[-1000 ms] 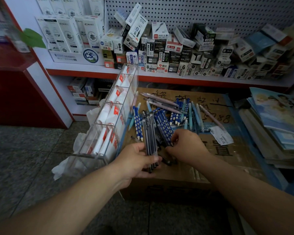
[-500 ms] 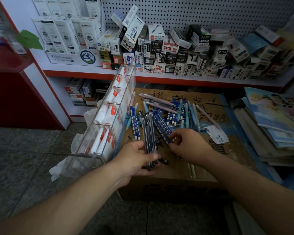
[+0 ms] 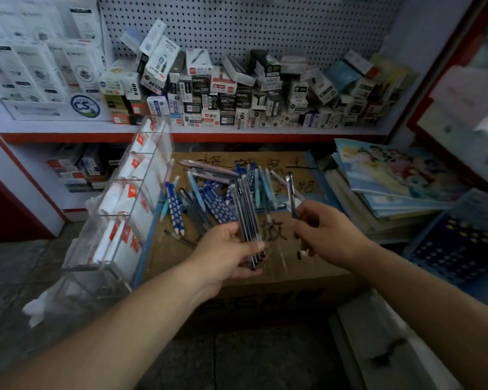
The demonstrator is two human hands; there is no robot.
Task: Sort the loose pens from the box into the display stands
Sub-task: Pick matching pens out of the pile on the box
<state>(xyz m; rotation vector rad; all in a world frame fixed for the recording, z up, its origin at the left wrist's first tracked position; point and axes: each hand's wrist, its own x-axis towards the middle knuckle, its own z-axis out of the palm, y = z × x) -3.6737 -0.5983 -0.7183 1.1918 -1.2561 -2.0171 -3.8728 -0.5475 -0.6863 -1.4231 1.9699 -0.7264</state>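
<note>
Stationery shop, stock corner. A white pegboard backs a red-edged shelf piled with small retail packs of pens and refills, many bearing brand labels; taller white cartons stand in rows at its left end. More packs fill the bay below. A clear, tiered display stand leans beside a cardboard box whose top carries loose pens of several colours. Illustrated notebooks lie stacked to the right.
</note>
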